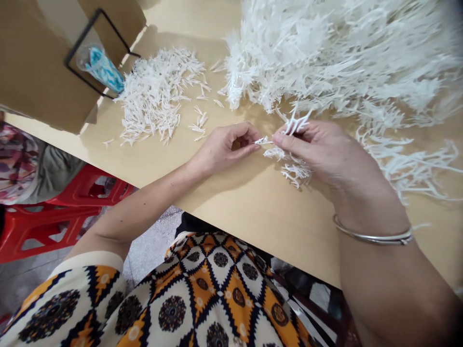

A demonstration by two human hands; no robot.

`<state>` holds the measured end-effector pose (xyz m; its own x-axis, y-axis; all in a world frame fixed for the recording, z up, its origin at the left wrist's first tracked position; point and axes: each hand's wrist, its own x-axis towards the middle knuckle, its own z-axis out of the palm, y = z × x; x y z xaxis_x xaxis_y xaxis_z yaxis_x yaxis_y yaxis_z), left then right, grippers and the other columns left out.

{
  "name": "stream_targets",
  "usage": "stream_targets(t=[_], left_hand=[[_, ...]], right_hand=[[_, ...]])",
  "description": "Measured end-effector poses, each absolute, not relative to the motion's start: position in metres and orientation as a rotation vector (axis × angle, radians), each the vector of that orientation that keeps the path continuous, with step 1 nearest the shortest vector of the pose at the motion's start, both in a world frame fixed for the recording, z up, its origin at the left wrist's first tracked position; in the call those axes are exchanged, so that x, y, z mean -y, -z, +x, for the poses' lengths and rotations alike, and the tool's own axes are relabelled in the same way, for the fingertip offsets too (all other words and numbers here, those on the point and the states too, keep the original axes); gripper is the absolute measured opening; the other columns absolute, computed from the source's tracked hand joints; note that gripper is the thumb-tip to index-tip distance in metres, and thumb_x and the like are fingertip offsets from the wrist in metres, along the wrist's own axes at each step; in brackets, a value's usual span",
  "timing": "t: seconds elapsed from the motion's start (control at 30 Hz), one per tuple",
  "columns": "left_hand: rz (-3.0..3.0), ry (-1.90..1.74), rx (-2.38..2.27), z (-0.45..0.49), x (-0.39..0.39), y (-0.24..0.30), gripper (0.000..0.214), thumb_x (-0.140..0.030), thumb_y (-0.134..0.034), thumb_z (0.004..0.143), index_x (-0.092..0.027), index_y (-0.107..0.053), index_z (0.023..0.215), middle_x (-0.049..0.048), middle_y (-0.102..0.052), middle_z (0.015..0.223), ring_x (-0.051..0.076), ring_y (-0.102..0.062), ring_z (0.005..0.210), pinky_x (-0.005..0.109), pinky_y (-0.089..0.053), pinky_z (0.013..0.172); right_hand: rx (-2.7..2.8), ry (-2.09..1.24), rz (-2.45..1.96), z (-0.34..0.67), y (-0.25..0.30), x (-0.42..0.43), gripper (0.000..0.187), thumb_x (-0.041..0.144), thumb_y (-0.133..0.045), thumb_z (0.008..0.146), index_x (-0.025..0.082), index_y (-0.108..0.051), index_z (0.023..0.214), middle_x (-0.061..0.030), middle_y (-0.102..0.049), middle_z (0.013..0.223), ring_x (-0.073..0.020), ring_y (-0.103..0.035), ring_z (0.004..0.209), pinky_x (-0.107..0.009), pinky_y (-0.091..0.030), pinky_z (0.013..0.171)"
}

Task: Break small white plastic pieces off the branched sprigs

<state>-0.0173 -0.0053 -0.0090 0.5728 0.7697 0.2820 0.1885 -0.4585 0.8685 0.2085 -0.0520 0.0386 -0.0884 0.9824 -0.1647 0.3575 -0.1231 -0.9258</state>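
My right hand (318, 147) is closed on a small bunch of white branched plastic sprigs (296, 123), which stick out above the thumb and fingers. More white sprigs (296, 171) lie on the table just below that hand. Thumb and fingertips of my left hand (231, 144) pinch a small white branched piece (262, 140) close to the right thumb. To the left is a pile of short white sprigs (159, 91), with several loose ones near my left hand. A large heap of long white strands (325, 53) spreads behind and beyond my right hand.
A cardboard box (47, 58) stands at the table's far left. By it, a black wire frame (81, 41) surrounds a clear cup (101, 67) with blue and white contents. Red plastic stools (50, 226) and a person's patterned clothing (18, 161) are beyond the left table edge.
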Motion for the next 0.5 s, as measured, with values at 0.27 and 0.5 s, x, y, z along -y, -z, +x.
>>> stream_targets(t=[0.27,0.5], left_hand=[[2.089,-0.928,-0.974,-0.017,0.008,0.006,0.009,-0.022,-0.072,0.101,-0.019,-0.073,0.093,-0.0022,-0.069,0.075,0.009,-0.055,0.065,0.025,-0.044,0.064],[2.299,-1.030,-1.124,-0.020,0.001,0.017,0.018,-0.013,-0.063,0.103,-0.022,-0.062,0.087,0.0008,-0.070,0.085,0.015,-0.064,0.078,0.032,-0.051,0.077]], right_hand=[[1.469,-1.287,-1.561,0.205,-0.044,0.051,0.019,0.033,-0.071,0.100,0.021,-0.067,0.086,0.0037,-0.052,0.068,-0.0110,-0.043,0.060,-0.032,-0.031,0.058],[1.472,-1.284,-1.604,0.195,-0.048,0.055,0.015,0.025,-0.073,0.095,0.023,-0.064,0.084,0.0040,-0.053,0.067,-0.0114,-0.044,0.059,-0.031,-0.031,0.055]])
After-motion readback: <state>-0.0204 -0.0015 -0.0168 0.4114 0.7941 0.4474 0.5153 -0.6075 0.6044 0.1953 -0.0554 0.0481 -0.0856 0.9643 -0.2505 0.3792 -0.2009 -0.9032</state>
